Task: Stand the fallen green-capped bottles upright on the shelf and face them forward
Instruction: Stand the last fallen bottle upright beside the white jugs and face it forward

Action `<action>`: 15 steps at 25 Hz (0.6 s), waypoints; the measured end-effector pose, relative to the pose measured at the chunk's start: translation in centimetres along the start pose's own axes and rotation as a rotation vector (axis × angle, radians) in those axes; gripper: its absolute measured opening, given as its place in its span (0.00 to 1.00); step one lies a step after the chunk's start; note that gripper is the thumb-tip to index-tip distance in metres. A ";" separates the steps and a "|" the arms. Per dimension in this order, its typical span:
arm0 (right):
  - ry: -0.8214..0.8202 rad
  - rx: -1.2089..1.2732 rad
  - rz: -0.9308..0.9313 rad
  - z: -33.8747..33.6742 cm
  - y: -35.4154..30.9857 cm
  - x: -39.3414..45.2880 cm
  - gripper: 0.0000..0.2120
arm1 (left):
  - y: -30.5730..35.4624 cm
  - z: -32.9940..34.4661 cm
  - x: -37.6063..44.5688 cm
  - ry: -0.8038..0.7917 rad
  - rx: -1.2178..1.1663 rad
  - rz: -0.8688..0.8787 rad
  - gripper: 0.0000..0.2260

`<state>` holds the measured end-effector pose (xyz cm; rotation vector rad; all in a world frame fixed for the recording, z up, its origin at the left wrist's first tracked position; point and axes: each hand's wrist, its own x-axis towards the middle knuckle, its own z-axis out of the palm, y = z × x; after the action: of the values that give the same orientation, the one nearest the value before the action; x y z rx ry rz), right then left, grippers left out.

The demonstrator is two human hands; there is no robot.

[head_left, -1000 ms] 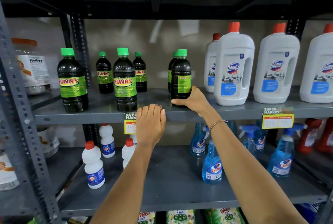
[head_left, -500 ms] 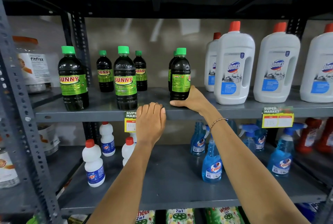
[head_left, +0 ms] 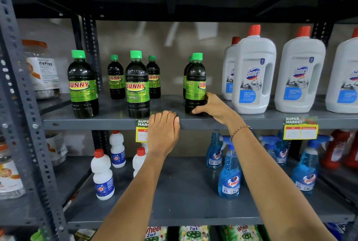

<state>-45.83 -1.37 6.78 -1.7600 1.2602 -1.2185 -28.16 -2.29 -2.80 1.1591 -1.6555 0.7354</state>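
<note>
Since the earlier frame, the bottle in your right hand has turned: its label then showed a plain green panel, and red lettering now shows at the label's right edge, not yet square to the front.

Left to right on the shelf (head_left: 108, 118): the first bottle (head_left: 83, 85) stands upright near the front edge, its SUNNY label forward. A smaller-looking bottle (head_left: 116, 77) stands upright further back. The middle front bottle (head_left: 137, 85) stands upright, label forward, with another bottle (head_left: 154, 77) behind it to the right, also upright.

Your left hand (head_left: 163, 134) rests on the shelf's front lip, fingers curled over the edge, holding no bottle; it partly covers a price tag (head_left: 142, 131).

Your right hand (head_left: 213, 108) is wrapped around the lower body of the turned bottle (head_left: 195, 83), thumb at its base in front, fingers round the right side. That bottle stands upright on the shelf near the front edge. A further bottle (head_left: 186, 77) stands just behind it, mostly hidden; I cannot tell how its label faces.

To the right, white jugs (head_left: 253, 74) with red caps stand in a row, the nearest just beside your right hand. No green-capped bottle lies on its side in view.
</note>
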 end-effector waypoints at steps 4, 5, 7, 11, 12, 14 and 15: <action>0.044 -0.039 -0.050 0.5 0.1 -0.1 0.20 | 0.1 -0.1 0.0 -0.011 0.003 -0.012 0.15; 0.021 -0.019 -0.047 0.4 0.0 0.0 0.18 | 0.1 -0.1 0.1 -0.013 0.008 -0.010 0.15; -0.003 0.029 -0.006 0.0 -0.1 0.1 0.19 | 0.0 -0.1 0.1 -0.015 0.009 -0.007 0.14; 0.062 -0.040 0.016 0.3 0.6 0.2 0.33 | 0.1 0.1 0.0 -0.007 0.000 -0.007 0.14; 0.070 -0.066 0.017 0.4 0.6 0.2 0.35 | 0.1 0.0 0.0 -0.004 -0.003 -0.005 0.14; 0.048 -0.039 0.037 0.3 0.6 0.7 0.37 | 0.1 -0.1 0.0 0.000 -0.002 -0.006 0.15; 0.038 -0.011 0.048 0.1 0.6 0.9 0.37 | 0.1 -0.2 0.1 0.001 -0.002 -0.003 0.15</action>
<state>-45.84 -2.44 6.46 -1.7118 1.3256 -1.2249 -28.18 -2.11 -2.64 1.1598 -1.6525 0.7321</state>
